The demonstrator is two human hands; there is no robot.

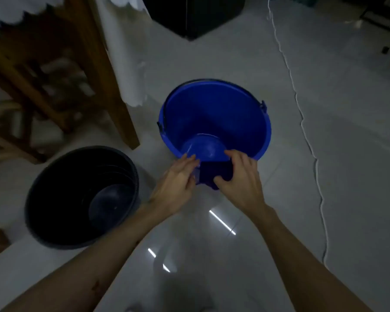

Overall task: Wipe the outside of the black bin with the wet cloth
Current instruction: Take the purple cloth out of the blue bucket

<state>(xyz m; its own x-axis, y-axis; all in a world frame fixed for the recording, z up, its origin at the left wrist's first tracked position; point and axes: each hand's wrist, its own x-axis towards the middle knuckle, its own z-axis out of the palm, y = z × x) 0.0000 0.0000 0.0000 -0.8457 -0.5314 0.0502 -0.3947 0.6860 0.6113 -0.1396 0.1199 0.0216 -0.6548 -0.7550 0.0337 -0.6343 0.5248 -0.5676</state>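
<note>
The black bin stands upright on the pale floor at the lower left, open end up. A dark blue cloth is held between both hands, just over the near rim of a blue bucket. My left hand touches the cloth's left edge with fairly straight fingers. My right hand grips its right side, thumb underneath and fingers curled over the top. Neither hand touches the bin, which sits about a hand's width left of my left forearm.
A wooden chair with a white lace-edged cloth stands at the upper left, close behind the bin. A black box-like object sits at the top centre. A thin white cord runs down the floor on the right.
</note>
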